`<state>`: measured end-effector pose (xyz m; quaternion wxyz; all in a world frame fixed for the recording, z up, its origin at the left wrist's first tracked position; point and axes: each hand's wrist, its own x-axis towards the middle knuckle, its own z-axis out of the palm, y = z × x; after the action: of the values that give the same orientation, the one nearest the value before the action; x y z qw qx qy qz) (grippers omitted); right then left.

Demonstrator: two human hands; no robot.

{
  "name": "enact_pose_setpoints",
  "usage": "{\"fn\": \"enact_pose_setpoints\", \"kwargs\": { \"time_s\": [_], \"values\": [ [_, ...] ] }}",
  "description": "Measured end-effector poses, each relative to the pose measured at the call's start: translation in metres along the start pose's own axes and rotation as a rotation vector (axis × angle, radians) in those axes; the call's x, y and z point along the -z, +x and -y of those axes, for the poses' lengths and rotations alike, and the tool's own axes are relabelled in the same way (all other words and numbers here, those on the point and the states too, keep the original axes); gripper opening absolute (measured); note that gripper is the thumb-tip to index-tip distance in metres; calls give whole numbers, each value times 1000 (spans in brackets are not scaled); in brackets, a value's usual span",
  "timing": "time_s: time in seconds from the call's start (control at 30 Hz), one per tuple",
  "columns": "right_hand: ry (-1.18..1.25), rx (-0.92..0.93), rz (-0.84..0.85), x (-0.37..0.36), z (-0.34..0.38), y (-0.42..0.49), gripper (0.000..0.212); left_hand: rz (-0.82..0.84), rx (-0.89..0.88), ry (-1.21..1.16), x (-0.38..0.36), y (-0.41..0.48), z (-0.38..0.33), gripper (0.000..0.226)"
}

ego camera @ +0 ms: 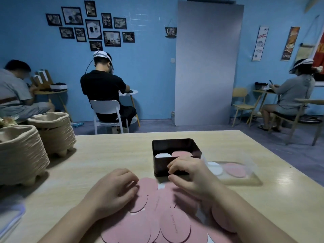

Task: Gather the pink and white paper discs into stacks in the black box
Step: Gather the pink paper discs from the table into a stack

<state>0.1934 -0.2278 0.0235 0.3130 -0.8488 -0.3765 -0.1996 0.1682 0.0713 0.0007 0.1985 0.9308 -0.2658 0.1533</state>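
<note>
A black box (pixel 175 145) stands on the wooden table ahead of me, holding a white disc stack (pixel 163 155) on its left and a pink disc stack (pixel 182 153) on its right. Several loose pink discs (pixel 166 220) overlap on the table in front of me, with slivers of white disc (pixel 161 186) showing between them. My left hand (pixel 112 188) rests curled on the left edge of the pink pile. My right hand (pixel 191 174) hovers at the box's near wall, thumb and fingers pinched close; whether it holds a disc I cannot tell.
A clear lid (pixel 233 171) lies right of the box, showing a white and a pink disc. Two stacks of pulp trays (pixel 22 151) (pixel 54 132) stand at the table's left. Other people sit at small tables by the blue wall.
</note>
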Motion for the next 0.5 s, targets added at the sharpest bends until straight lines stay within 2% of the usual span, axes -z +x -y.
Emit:
{"fn": "enact_pose_setpoints", "kwargs": {
  "time_s": [0.2,0.5],
  "values": [
    [44,20,214,-24,7,15,5,86,29,-74,-4,-4,10,45],
    [-21,71,238,-45,8,2,18,135,-12,-107,-4,-7,15,58]
  ]
}}
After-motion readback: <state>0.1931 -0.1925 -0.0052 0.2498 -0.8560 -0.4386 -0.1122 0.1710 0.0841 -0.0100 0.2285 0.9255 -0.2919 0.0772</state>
